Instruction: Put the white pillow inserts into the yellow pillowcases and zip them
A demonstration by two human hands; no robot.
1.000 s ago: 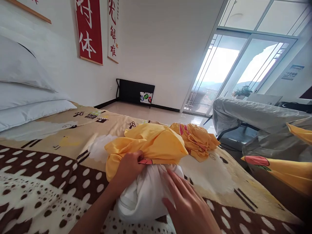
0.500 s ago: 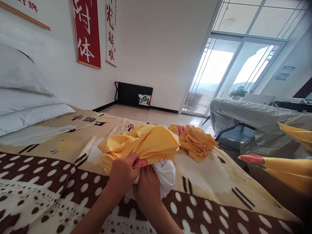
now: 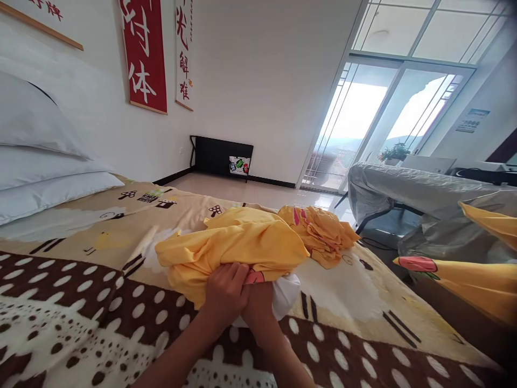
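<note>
A yellow pillowcase (image 3: pixel 230 245) lies bunched on the patterned blanket (image 3: pixel 81 291), with a white pillow (image 3: pixel 285 293) showing at its open end. My left hand (image 3: pixel 224 291) is closed on the pillowcase's edge near a pink print. My right hand (image 3: pixel 258 304) is pushed under that edge against the white pillow, and its fingers are hidden. A second crumpled yellow cloth (image 3: pixel 323 231) lies just beyond, near the bed's far edge.
White pillows (image 3: pixel 36 161) are stacked at the left against the wall. Red and white banners (image 3: pixel 147 54) hang above. A grey covered piece of furniture (image 3: pixel 407 194) stands to the right. Yellow fabric (image 3: pixel 476 285) drapes at the far right. Glass doors (image 3: pixel 363 124) are behind.
The yellow pillowcase has been drawn further over the white pillow, so less white shows. My right hand went from flat on the pillow to tucked under the case's edge.
</note>
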